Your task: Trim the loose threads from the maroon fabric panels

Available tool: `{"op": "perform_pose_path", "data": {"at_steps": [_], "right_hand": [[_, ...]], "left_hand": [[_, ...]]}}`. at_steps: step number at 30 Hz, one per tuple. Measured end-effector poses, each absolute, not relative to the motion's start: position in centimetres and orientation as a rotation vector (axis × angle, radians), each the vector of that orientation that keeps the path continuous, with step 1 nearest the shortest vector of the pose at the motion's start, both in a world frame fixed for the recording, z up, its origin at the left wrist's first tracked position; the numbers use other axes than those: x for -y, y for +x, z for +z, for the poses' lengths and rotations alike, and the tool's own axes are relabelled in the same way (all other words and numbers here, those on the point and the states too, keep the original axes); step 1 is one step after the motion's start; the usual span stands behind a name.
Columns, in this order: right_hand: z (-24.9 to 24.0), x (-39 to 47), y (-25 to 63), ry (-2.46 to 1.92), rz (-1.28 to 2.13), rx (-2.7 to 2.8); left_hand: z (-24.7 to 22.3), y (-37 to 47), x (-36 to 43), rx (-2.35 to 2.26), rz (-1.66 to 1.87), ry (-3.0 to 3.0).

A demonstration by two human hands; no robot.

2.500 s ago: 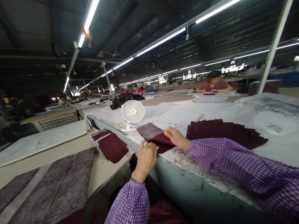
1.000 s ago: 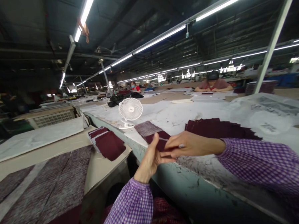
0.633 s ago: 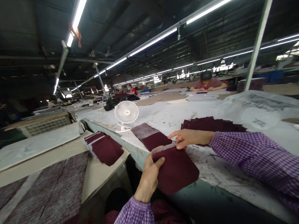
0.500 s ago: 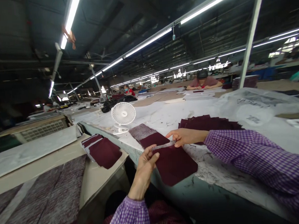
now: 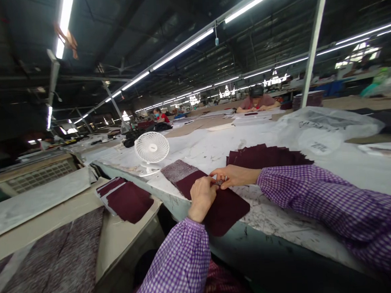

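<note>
My left hand (image 5: 202,193) and my right hand (image 5: 234,177) meet at the upper edge of a dark maroon fabric piece (image 5: 227,210). Fingers of both hands pinch that edge, where a small greyish bit shows between them. The piece's lower end hangs over the table's near edge. Just beyond my left hand lies a fabric stack (image 5: 180,171), speckled grey at its far end and maroon nearer me. Behind my right hand, maroon pieces (image 5: 264,156) lie fanned out on the white-covered table (image 5: 195,146).
A small white fan (image 5: 152,148) stands at the table's left edge. On the lower left surface lie a maroon fabric stack (image 5: 129,201) and speckled fabric (image 5: 63,254). A clear plastic bag (image 5: 325,128) lies at right. Across the tables, a person (image 5: 257,100) leans over work.
My hands have come together at the fabric's upper edge, the left moving up and right over it. The pale strip along that edge is now mostly covered. The view has shifted slightly.
</note>
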State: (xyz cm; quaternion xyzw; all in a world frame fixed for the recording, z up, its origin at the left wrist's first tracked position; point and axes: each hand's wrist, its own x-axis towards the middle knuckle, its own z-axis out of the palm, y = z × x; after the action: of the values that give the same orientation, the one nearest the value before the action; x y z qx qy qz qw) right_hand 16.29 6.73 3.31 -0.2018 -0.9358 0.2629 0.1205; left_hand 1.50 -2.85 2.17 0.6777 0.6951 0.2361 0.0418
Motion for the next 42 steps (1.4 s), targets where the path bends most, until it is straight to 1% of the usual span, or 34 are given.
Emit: {"op": "perform_pose_path", "data": {"at_steps": [3, 9, 13, 20, 29, 35, 42], "right_hand": [[3.1, -7.2, 16.9, -0.597, 0.815, 2.663], [3.4, -6.9, 18.6, -0.597, 0.464, 2.670], [3.1, -6.7, 18.8, -0.537, 0.370, 2.749], [2.6, -7.5, 19.0, -0.520, 0.401, 2.732], [3.5, -6.8, 18.7, -0.555, 0.303, 2.762], [4.2, -5.5, 17.9, -0.403, 0.410, 2.728], [3.6, -4.0, 17.5, -0.491, 0.088, 2.836]], "left_hand": [[1.2, 1.8, 2.7, -2.114, 0.786, 2.141], [0.3, 1.6, 2.7, -2.055, 0.837, 2.197], [0.1, 1.8, 2.8, -2.066, 0.817, 2.252], [0.1, 2.0, 3.1, -2.090, 0.685, 2.445], [0.2, 2.2, 2.9, -2.087, 0.457, 2.640], [0.4, 2.2, 3.0, -2.084, 0.465, 2.629], [0.9, 2.1, 3.1, -2.059, 0.555, 2.514]]}}
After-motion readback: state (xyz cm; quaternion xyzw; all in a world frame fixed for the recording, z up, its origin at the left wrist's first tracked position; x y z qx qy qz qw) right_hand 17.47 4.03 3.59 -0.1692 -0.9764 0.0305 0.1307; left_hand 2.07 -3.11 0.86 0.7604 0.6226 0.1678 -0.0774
